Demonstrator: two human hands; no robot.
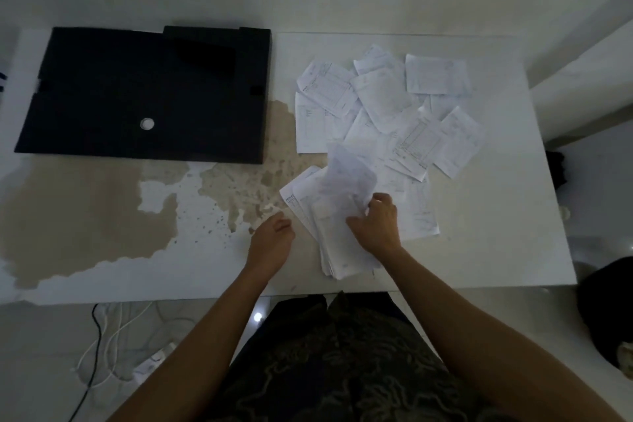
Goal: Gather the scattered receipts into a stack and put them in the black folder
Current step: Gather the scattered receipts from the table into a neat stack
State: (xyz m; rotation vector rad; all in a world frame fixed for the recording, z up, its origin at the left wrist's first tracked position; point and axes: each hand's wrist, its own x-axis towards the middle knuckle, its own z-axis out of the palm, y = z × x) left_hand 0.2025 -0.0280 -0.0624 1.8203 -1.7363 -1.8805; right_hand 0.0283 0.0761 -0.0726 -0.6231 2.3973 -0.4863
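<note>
The stack of receipts (337,243) lies right of the closed black folder (144,92), near the tabletop (496,216) front edge. The right hand (376,223) pinches a curled receipt (349,171) above it; the left hand (270,240) hovers loosely curled, empty. Scattered receipts (387,106) overlap beyond; print unreadable.

The right hand (375,224) pinches a lifted receipt (349,169) above a rough stack (337,250) near the table (496,216) edge. The left hand (272,238) hovers beside it, apparently empty. More receipts (387,103) lie scattered beyond; the black folder (144,92) lies far left.
</note>
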